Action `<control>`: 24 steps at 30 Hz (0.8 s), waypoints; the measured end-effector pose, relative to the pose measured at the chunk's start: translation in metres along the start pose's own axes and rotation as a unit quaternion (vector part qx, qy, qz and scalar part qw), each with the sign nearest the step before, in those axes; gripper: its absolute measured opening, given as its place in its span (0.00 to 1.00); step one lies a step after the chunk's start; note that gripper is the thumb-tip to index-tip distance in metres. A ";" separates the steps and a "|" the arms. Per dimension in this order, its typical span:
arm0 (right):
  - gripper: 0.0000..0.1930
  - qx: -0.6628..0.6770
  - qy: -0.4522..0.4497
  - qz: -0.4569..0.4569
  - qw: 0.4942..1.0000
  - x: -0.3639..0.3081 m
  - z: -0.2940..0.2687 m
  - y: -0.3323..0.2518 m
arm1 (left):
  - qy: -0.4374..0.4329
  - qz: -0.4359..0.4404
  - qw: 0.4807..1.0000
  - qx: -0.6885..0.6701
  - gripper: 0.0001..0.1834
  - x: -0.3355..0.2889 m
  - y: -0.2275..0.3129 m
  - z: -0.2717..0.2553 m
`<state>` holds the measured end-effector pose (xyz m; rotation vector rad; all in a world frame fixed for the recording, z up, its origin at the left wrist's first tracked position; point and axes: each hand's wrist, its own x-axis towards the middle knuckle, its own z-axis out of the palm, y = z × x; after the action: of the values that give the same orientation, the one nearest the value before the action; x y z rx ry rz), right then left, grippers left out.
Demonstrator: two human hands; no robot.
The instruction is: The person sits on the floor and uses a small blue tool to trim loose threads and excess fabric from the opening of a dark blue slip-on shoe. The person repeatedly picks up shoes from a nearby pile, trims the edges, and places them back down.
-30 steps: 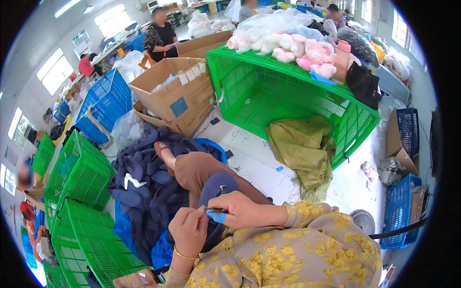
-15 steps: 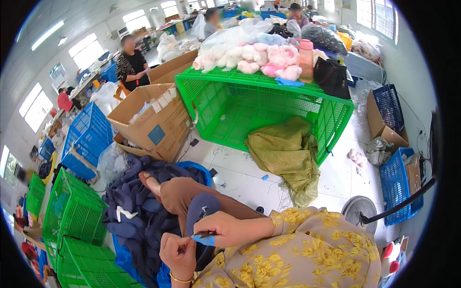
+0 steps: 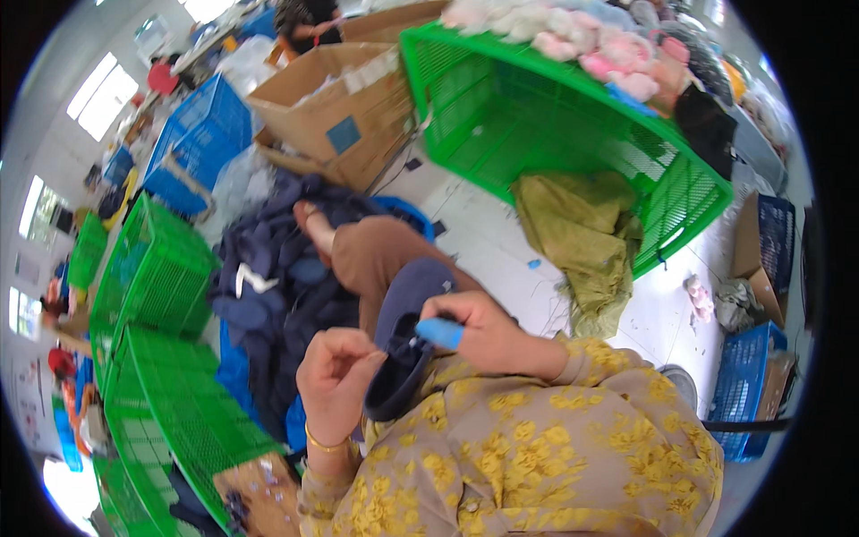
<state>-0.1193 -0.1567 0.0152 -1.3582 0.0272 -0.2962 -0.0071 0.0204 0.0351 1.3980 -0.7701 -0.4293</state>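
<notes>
A dark navy slipper (image 3: 407, 300) lies across my lap, its opening toward me and a small light mark near its far end. My left hand (image 3: 335, 380), with a gold bangle at the wrist, pinches thumb and finger together at the left of the opening; what is in the pinch is too small to make out. My right hand (image 3: 492, 333) is closed at the other side of the opening, a blue covering (image 3: 440, 334) on one digit. Whatever it grips is hidden against the dark cloth. A pile of similar navy slippers (image 3: 286, 268) sits beyond my left hand.
Green crates (image 3: 152, 277) stand at the left, near a wooden board (image 3: 259, 497). A cardboard box (image 3: 335, 116) is ahead. To its right, a large green crate (image 3: 564, 98) lies on its side under pink and white plush pieces (image 3: 617, 54), an olive sack (image 3: 582, 242) at its mouth.
My view has turned downward and left. Both hands have come to the slipper's opening, which now shows. The small dark snips seen in my right hand before can no longer be made out.
</notes>
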 end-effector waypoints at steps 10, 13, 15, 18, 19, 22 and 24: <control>0.15 -0.093 0.062 0.020 0.994 -0.007 -0.026 -0.001 | -0.020 0.152 0.900 0.407 0.04 0.003 -0.018 -0.016; 0.08 0.106 0.134 0.070 0.983 -0.020 -0.050 -0.009 | 0.005 0.111 0.911 0.397 0.05 -0.004 -0.021 -0.027; 0.04 0.156 0.159 0.040 0.974 -0.026 -0.067 -0.008 | 0.004 0.094 0.909 0.405 0.05 -0.010 -0.024 -0.030; 0.03 0.232 0.147 0.037 0.961 -0.038 -0.086 -0.010 | -0.015 0.086 0.910 0.405 0.05 -0.015 -0.031 -0.032; 0.04 0.259 0.135 0.034 0.956 -0.040 -0.089 -0.009 | -0.021 0.091 0.912 0.400 0.05 -0.017 -0.034 -0.031; 0.04 0.309 0.124 0.020 0.943 -0.046 -0.091 -0.006 | -0.025 0.082 0.922 0.378 0.06 -0.019 -0.040 -0.024; 0.04 0.324 0.145 0.010 0.935 -0.048 -0.098 -0.007 | -0.029 0.065 0.927 0.369 0.06 -0.020 -0.041 -0.020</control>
<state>-0.1849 -0.2410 -0.0069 -0.6498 0.1748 -0.4398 0.0005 0.0421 -0.0089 2.0196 -1.1326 -0.0617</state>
